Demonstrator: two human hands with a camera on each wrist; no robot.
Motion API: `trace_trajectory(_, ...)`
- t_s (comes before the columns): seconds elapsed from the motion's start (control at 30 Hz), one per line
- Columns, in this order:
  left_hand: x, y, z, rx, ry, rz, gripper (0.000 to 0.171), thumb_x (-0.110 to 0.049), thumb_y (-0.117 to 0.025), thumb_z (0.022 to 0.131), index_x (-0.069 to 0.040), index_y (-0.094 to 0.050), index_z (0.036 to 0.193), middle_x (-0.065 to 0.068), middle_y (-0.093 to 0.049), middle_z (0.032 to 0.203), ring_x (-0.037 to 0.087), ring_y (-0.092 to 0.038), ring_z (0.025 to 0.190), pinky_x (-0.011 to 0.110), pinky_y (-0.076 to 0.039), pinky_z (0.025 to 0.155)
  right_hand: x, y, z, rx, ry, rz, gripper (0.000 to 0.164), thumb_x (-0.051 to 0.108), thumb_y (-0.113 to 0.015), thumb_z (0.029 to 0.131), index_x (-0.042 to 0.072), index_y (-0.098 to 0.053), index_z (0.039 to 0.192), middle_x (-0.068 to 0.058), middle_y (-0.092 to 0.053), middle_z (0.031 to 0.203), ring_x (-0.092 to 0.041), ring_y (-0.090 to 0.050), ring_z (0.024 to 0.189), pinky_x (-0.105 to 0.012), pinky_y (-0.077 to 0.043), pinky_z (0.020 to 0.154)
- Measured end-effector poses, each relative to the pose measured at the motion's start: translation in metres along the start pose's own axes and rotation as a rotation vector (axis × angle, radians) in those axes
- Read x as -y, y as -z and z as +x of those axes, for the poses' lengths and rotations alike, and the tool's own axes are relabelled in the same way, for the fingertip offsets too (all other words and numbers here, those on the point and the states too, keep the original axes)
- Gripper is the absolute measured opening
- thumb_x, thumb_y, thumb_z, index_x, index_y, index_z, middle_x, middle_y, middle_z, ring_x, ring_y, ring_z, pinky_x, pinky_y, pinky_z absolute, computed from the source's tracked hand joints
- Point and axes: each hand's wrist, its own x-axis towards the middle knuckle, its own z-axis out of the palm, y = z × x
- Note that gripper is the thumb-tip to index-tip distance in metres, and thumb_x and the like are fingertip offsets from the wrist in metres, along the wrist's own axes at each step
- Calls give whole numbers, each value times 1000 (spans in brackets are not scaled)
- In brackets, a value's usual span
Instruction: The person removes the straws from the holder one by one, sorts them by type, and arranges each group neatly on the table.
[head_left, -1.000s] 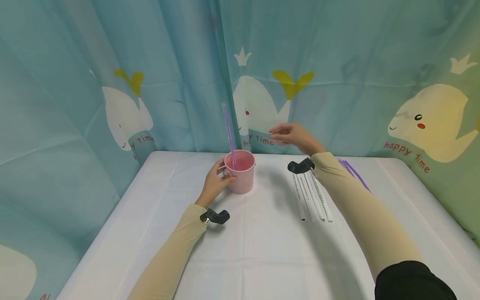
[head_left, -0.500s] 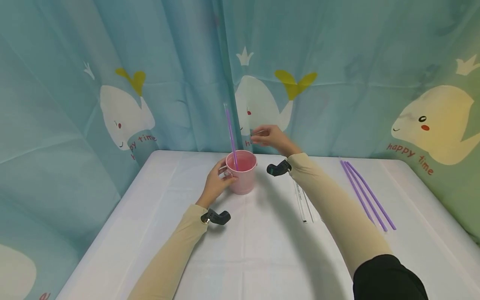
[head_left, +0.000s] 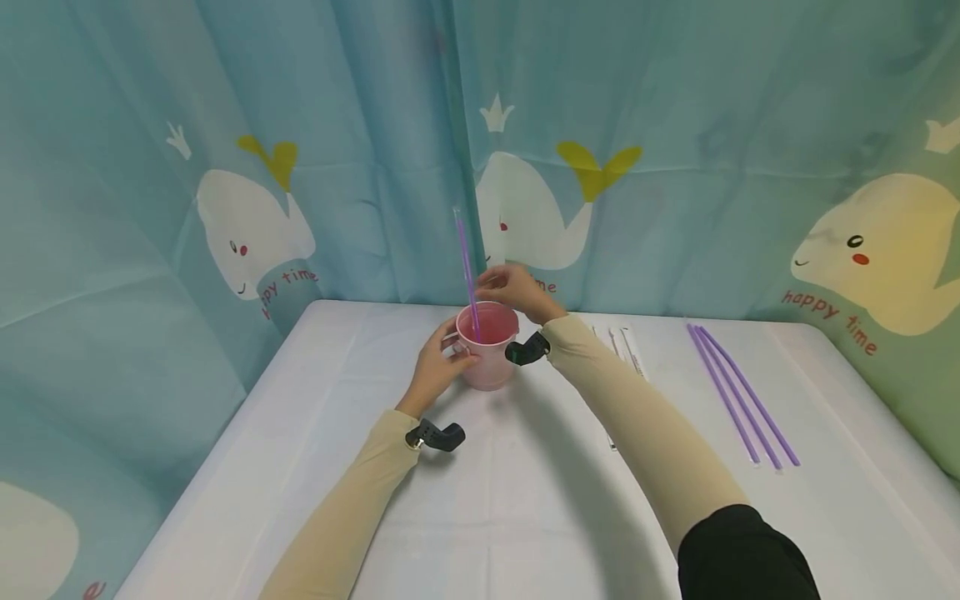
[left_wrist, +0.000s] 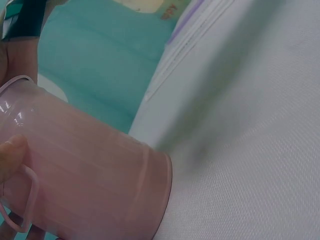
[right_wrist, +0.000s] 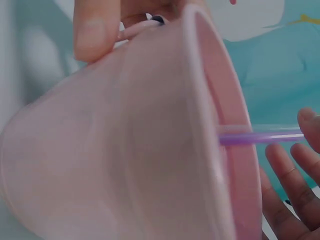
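A small pink bucket (head_left: 489, 371) stands on the white table. My left hand (head_left: 435, 371) grips its left side, with the thumb beside the looped handle (left_wrist: 31, 192) in the left wrist view. One purple straw (head_left: 464, 250) with a clear upper end leans upright inside the bucket. Over the far right rim, my right hand (head_left: 516, 292) has its fingertips close to the straw. In the right wrist view the straw passes between the thumb (right_wrist: 309, 122) and the loosely extended fingers (right_wrist: 287, 172); I cannot tell whether they touch it.
Three purple straws (head_left: 738, 396) lie side by side at the right of the table. Several slim white printed strips (head_left: 630, 346) lie partly hidden under the right forearm. A blue-green whale-patterned curtain (head_left: 360, 167) hangs behind the table (head_left: 420, 533).
My right hand has moved left and down from above the white strips to the bucket's rim beside the straw. My left hand still holds the bucket in place.
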Motion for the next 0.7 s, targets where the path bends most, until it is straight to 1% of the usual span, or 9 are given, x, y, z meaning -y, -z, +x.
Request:
trace_trajectory(0.07, -1, 0, -1, 8, -6, 1, 75, 0, -72, 78, -1, -34, 143, 18, -38, 147, 36, -42, 132, 44, -46, 105, 1, -3, 0, 7, -5, -12, 32, 13, -66, 87, -1, -61, 115, -20, -65, 111, -26, -62, 101, -33, -56, 89)
trace_trajectory(0.2, 0, 1, -2, 16, -10, 15, 76, -2, -72, 79, -1, -32, 144, 18, -36, 148, 37, -40, 134, 45, -45, 106, 4, -8, -1, 16, -11, -35, 32, 13, -65, 87, -2, -60, 115, -21, -65, 111, -28, -63, 103, -36, -56, 92)
trace_trajectory(0.4, 2, 0, -1, 10, 7, 49, 73, -5, -72, 80, -5, -34, 143, 14, -38, 148, 33, -43, 133, 41, -46, 106, 1, -13, 2, 7, -24, -105, 32, 13, -66, 87, -1, -62, 115, -19, -65, 112, -27, -62, 102, -38, -56, 91)
trace_trajectory(0.53, 3, 0, -1, 9, 10, 38, 73, -5, -71, 81, -5, -34, 143, 15, -38, 148, 34, -42, 133, 42, -45, 107, 1, -15, 4, -2, -4, -121, 28, 11, -65, 86, -3, -64, 111, -20, -66, 111, -28, -61, 103, -37, -55, 93)
trace_trajectory(0.6, 0, 0, -3, 13, 11, 28, 73, -4, -71, 81, -3, -34, 143, 17, -37, 148, 35, -42, 133, 43, -44, 107, 1, -15, 5, -6, 13, -114, 25, 9, -66, 86, -3, -65, 108, -20, -67, 109, -28, -62, 103, -36, -55, 93)
trace_trajectory(0.67, -9, 1, -7, 18, 5, 24, 72, 0, -70, 81, 1, -34, 143, 20, -37, 147, 38, -42, 132, 45, -44, 107, 1, -15, 5, -11, 26, -102, 23, 9, -66, 85, -3, -67, 105, -19, -68, 106, -27, -64, 100, -35, -56, 91)
trace_trajectory(0.7, -13, 1, -9, 21, 4, 25, 72, 0, -70, 80, 2, -33, 142, 21, -37, 147, 39, -42, 132, 46, -44, 106, 1, -15, 4, -20, 50, -95, 21, 11, -68, 84, -1, -68, 101, -17, -70, 101, -24, -65, 95, -32, -57, 86)
